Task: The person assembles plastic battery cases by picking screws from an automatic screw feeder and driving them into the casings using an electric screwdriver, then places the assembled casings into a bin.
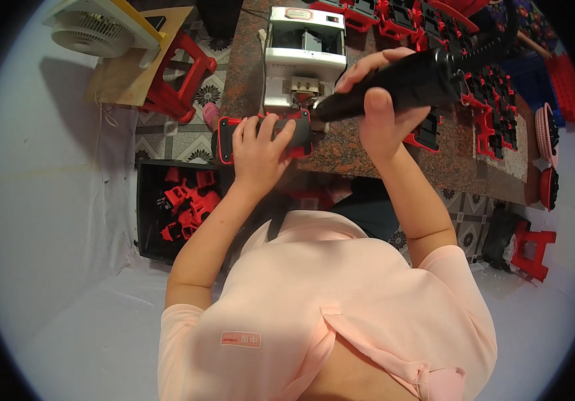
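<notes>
My left hand (pixel 259 148) lies over a red and black plastic housing (pixel 226 142), fingers curled across its top, at the front of a white screw feeder (pixel 305 63). My right hand (pixel 384 110) is wrapped round a black electric screwdriver (pixel 404 83), with a coiled cable running up from its back end. The screwdriver lies nearly level, its nose pointing left towards the feeder's metal outlet (pixel 305 87) and the housing's right end. Its tip is too dark to make out, so I cannot tell whether it touches either.
Rows of red and black housings (pixel 491 110) cover the right side of the speckled stone table (pixel 461 170). A black crate (pixel 146 227) with red parts stands on the floor at left. A red stool (pixel 184 80), a fan (pixel 94 33) and another red stool (pixel 534 250) are around.
</notes>
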Demonstrator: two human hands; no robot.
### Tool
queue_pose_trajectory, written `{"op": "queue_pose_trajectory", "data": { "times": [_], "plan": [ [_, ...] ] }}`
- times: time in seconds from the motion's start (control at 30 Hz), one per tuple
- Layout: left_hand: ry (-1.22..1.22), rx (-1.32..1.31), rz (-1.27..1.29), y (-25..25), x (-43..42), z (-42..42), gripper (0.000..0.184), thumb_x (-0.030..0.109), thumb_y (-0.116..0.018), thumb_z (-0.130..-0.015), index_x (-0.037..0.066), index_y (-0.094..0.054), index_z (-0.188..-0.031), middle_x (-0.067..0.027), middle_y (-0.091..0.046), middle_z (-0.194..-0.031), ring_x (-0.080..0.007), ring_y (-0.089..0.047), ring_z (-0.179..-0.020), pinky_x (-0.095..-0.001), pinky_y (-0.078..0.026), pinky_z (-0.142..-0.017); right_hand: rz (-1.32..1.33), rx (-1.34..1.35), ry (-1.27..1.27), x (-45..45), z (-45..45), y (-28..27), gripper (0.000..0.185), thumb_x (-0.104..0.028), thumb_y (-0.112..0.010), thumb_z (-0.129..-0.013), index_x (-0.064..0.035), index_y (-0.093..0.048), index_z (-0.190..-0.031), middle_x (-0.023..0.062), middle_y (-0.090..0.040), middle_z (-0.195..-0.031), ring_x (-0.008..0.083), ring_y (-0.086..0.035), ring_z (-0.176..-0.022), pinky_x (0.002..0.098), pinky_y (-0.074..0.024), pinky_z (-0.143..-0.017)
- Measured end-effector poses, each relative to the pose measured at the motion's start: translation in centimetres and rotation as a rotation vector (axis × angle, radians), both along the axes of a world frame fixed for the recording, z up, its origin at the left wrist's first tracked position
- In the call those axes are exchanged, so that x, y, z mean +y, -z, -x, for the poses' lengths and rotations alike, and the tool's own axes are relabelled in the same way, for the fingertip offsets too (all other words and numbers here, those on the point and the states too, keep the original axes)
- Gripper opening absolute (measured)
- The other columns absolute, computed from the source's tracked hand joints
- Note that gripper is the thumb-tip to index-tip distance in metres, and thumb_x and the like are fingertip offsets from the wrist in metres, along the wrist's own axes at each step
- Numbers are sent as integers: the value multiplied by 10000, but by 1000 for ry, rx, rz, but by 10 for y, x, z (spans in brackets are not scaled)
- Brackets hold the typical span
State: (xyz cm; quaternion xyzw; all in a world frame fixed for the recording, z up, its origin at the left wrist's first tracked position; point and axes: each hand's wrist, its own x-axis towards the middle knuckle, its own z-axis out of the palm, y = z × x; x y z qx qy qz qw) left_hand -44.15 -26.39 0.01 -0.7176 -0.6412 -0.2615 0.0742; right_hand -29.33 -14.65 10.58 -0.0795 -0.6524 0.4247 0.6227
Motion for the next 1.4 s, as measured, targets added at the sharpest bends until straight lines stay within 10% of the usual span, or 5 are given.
{"op": "queue_pose_trajectory", "data": {
  "times": [0.4,0.7,1.4],
  "plan": [
    [101,-10,19,-4,-9,5,606,181,-800,-546,175,-628,-1127,-63,-528,-1162,-314,-485,-1077,-467,-374,-946,106,37,66,33,47,18,351,-19,-763,-759,-30,-485,-973,-3,-585,-718,60,-561,-630,210,-457,-573],
    [54,-18,17,-3,-22,12,634,165,-805,-520,169,-622,-1127,-68,-533,-1164,-315,-484,-1083,-471,-375,-947,-77,-39,35,21,37,21,402,-61,-695,-827,50,-438,-1116,113,-612,-795,143,-605,-659,263,-502,-608],
    [-58,14,2,-1,-16,7,644,190,-823,-545,167,-609,-1152,-76,-518,-1157,-312,-477,-1087,-472,-372,-953,158,-12,47,35,53,14,409,-105,-806,-739,-36,-502,-1004,1,-610,-823,60,-571,-696,218,-475,-613]
  ]
}}
